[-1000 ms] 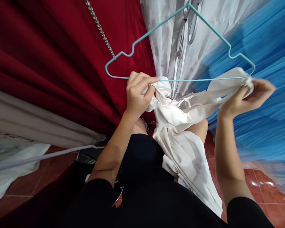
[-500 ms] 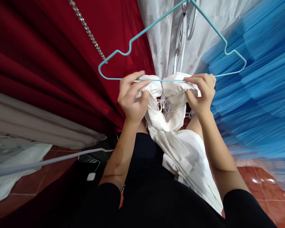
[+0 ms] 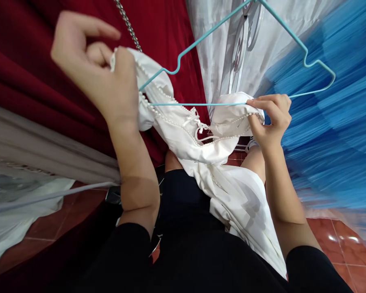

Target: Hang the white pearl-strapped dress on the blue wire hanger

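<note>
1. A person in black sleeves stretches a white dress (image 3: pixel 198 152) between 2 bare hands, its top near a pale blue hanger (image 3: pixel 201 104) and its skirt trailing across the lap, where the legs appear to take some of its weight.

2. The left hand (image 3: pixel 94 77), raised and slightly blurred, pinches a sleeve end between thumb and curled fingers, the index finger standing loosely apart. Pulled outward, the cloth seems held that way to spread the bead-edged neckline.

3. The right hand (image 3: pixel 271 118) pinches tighter: thumb low on the other sleeve, index fingertip at the hanger's bottom bar, so that 1 grip likely steadies bar and cloth together.

4. The hanger's right end juts past the right hand; its left end disappears at the sleeve and left wrist, and whether it sits inside the cloth cannot be told. Its hook is out of frame.

5. Red cloth (image 3: pixel 173 28) hangs at left with a metal chain (image 3: pixel 128 24) against it, white cloth (image 3: pixel 201 36) behind and blue net fabric (image 3: pixel 332 122) at right, above a red tile floor (image 3: pixel 358 248).
</note>
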Tool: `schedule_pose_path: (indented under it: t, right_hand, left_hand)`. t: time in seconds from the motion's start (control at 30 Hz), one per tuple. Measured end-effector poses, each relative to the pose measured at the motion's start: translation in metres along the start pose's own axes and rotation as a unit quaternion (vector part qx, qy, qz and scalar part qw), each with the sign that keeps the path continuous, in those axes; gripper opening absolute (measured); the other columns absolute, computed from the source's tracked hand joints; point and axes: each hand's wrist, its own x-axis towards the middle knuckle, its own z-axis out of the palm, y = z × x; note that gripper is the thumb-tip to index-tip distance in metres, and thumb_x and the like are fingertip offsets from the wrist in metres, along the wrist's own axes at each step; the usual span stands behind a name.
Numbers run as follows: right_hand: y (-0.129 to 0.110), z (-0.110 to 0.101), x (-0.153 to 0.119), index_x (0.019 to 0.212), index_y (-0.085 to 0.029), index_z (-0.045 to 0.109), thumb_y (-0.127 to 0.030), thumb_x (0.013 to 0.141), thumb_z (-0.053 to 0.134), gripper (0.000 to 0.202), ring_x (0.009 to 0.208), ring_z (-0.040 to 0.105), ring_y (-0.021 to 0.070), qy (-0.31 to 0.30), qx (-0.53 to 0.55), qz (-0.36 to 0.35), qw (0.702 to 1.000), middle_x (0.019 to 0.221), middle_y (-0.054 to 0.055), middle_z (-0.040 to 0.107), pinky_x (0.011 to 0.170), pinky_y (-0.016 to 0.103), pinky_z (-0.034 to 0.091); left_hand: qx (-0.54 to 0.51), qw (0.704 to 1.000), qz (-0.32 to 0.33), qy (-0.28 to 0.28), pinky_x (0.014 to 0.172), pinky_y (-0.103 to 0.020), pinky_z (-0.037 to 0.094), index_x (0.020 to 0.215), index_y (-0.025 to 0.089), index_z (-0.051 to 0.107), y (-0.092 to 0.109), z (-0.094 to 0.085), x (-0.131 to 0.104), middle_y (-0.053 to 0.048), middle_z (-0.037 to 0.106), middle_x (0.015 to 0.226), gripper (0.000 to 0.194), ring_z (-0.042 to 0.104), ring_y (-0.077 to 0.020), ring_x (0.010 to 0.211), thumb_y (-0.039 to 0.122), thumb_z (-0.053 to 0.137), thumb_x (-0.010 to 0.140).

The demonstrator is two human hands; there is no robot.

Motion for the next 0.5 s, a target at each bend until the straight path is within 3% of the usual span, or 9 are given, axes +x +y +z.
schedule_pose_path:
  t: [0.03, 0.07, 0.17, 0.23, 0.3, 0.33, 0.4, 0.47, 0.5]
  right_hand:
    - [0.0, 0.0, 0.0, 0.103, -0.03, 0.074, -0.039, 0.099, 0.055, 0.021, 0.091, 0.064, 0.0205, 0.001, 0.008, 0.0, 1.0, 0.095, 0.0, 0.069, 0.097, 0.051, 0.045]
    - [0.0, 0.0, -0.001, 0.103, -0.03, 0.074, -0.039, 0.099, 0.055, 0.021, 0.092, 0.064, 0.0205, 0.001, 0.016, 0.001, 1.0, 0.096, 0.0, 0.068, 0.098, 0.052, 0.045]
    - [-0.001, 0.0, -0.002, 0.104, -0.03, 0.073, -0.038, 0.099, 0.053, 0.022, 0.093, 0.064, 0.0215, -0.007, 0.025, 0.017, 1.0, 0.096, 0.001, 0.066, 0.101, 0.054, 0.043]
    - [0.0, -0.001, -0.003, 0.103, -0.029, 0.072, -0.038, 0.097, 0.053, 0.022, 0.093, 0.064, 0.0227, -0.02, 0.014, 0.028, 0.999, 0.096, 0.002, 0.066, 0.103, 0.057, 0.043]
    - [0.0, -0.003, -0.003, 0.103, -0.029, 0.072, -0.037, 0.095, 0.054, 0.022, 0.094, 0.063, 0.0237, -0.036, -0.006, 0.033, 0.999, 0.098, 0.002, 0.067, 0.104, 0.058, 0.043]
    - [0.0, -0.003, -0.003, 0.104, -0.028, 0.071, -0.036, 0.095, 0.054, 0.022, 0.095, 0.063, 0.024, -0.042, -0.015, 0.035, 0.998, 0.099, 0.003, 0.067, 0.105, 0.059, 0.043]
    - [-0.001, -0.005, -0.002, 0.105, -0.028, 0.071, -0.034, 0.094, 0.052, 0.022, 0.096, 0.064, 0.0239, -0.045, -0.028, 0.036, 0.998, 0.1, 0.003, 0.068, 0.106, 0.059, 0.044]
    - [-0.003, -0.007, -0.001, 0.108, -0.029, 0.071, -0.029, 0.095, 0.05, 0.025, 0.098, 0.065, 0.0231, -0.042, -0.028, 0.02, 0.999, 0.102, 0.002, 0.069, 0.106, 0.057, 0.045]
    - [-0.003, -0.009, -0.001, 0.111, -0.029, 0.07, -0.026, 0.094, 0.049, 0.027, 0.1, 0.066, 0.0228, -0.046, -0.023, 0.0, 0.999, 0.104, 0.002, 0.069, 0.107, 0.057, 0.046]
  left_hand:
    - [-0.02, 1.0, -0.005, 0.001, 0.054, -0.028, 0.045, 0.087, 0.018, 0.064, 0.011, 0.008, 0.01, 0.001, 0.064, 0.085, 0.016, 0.052, -0.0094, 0.059, 0.01, 0.059, 0.074]
    - [-0.026, 0.998, -0.036, -0.049, 0.057, -0.029, 0.046, 0.093, 0.018, 0.067, 0.023, 0.016, 0.018, 0.001, 0.066, 0.093, 0.025, 0.055, -0.0098, 0.062, 0.007, 0.053, 0.075]
    - [-0.066, 0.99, -0.045, -0.115, 0.059, -0.032, 0.049, 0.103, 0.026, 0.067, 0.058, 0.035, 0.019, 0.003, 0.068, 0.103, 0.027, 0.063, -0.0148, 0.069, 0.012, 0.067, 0.08]
    - [-0.103, 0.99, 0.019, -0.099, 0.066, -0.037, 0.054, 0.114, 0.029, 0.066, 0.075, 0.044, 0.007, 0.0, 0.065, 0.102, 0.027, 0.066, -0.0203, 0.082, 0.034, 0.075, 0.089]
    - [-0.123, 0.986, 0.071, -0.082, 0.077, -0.04, 0.056, 0.117, 0.027, 0.067, 0.087, 0.05, -0.012, -0.003, 0.064, 0.1, 0.027, 0.064, -0.0221, 0.091, 0.044, 0.068, 0.096]
    - [-0.124, 0.984, 0.073, -0.104, 0.081, -0.04, 0.055, 0.116, 0.026, 0.068, 0.092, 0.053, -0.023, -0.004, 0.065, 0.101, 0.022, 0.064, -0.0217, 0.093, 0.041, 0.064, 0.1]
    - [-0.118, 0.972, 0.032, -0.202, 0.087, -0.038, 0.054, 0.112, 0.025, 0.069, 0.099, 0.056, -0.045, -0.004, 0.069, 0.103, 0.016, 0.065, -0.0205, 0.096, 0.027, 0.055, 0.105]
    - [-0.107, 0.95, -0.006, -0.295, 0.09, -0.038, 0.053, 0.114, 0.026, 0.07, 0.104, 0.059, -0.063, -0.003, 0.073, 0.105, 0.027, 0.068, -0.0202, 0.099, 0.016, 0.047, 0.105]
    - [-0.103, 0.944, -0.01, -0.313, 0.091, -0.039, 0.053, 0.116, 0.026, 0.071, 0.104, 0.06, -0.069, -0.003, 0.074, 0.106, 0.032, 0.068, -0.0203, 0.099, 0.012, 0.045, 0.104]
